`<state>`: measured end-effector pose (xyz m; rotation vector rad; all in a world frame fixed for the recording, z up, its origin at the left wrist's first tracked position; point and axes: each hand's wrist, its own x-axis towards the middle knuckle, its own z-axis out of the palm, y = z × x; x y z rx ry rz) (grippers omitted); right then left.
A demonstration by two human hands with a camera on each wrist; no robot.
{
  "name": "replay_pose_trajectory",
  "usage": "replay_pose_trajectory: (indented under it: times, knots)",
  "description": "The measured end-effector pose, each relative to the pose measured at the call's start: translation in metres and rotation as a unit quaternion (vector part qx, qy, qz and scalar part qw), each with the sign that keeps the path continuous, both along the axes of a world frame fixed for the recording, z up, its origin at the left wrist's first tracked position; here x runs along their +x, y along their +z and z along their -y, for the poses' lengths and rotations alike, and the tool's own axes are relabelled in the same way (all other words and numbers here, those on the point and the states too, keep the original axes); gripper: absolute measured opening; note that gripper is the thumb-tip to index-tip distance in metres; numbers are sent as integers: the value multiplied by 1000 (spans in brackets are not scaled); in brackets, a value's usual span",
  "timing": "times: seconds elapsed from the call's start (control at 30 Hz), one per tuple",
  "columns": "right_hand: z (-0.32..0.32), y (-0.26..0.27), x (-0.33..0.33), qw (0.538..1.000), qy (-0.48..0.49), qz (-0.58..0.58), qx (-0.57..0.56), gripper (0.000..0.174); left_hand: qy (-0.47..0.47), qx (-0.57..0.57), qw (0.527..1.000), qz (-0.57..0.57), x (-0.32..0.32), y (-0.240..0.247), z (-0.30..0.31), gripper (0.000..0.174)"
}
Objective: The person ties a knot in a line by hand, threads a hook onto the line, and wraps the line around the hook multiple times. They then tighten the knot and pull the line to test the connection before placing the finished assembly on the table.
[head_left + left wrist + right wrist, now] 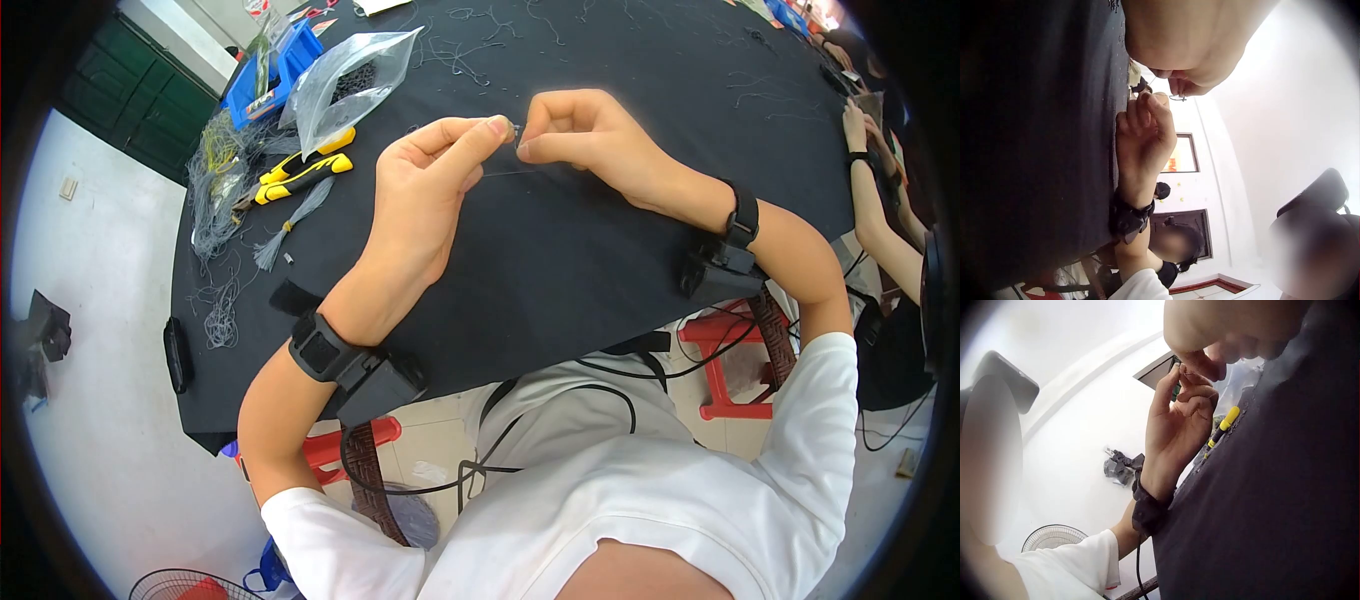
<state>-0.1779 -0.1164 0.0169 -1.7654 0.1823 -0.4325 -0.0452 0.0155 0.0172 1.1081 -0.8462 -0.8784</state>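
Note:
My left hand (425,185) is raised over the black table, pinching a small metal hook (1177,98) between thumb and index finger. Facing it, my right hand (590,140) pinches a thin clear line (512,173) close by the hook. The fingertips of both hands nearly meet. A length of the line stretches below the left fingers in the head view. From the right wrist view, the left hand's thumb and index tip come together while the other fingers curl inward; the fingers there largely hide the hook.
Left on the black table (600,270) lie yellow-black pliers (300,180), a tied bundle of line (292,228), tangled line (215,190), a clear plastic bag (350,85) and a blue bin (275,75). Loose strands lie at the back. Another person's arm (880,200) rests at the right edge.

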Motion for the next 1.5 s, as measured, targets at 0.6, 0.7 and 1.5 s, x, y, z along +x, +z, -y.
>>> replay_pose_trajectory:
  times: [0.6,0.7,1.5]
  knots:
    - [-24,3,-8,998,32,15,59,7,59,-41,995,76,-1,-3,2,16]
    - [-22,4,-10,998,29,51,-10,8,69,-58,989,116,-1,-3,4,15]
    - [-6,3,-7,998,-2,-41,37,9,-33,-34,996,73,2,-2,-1,14]
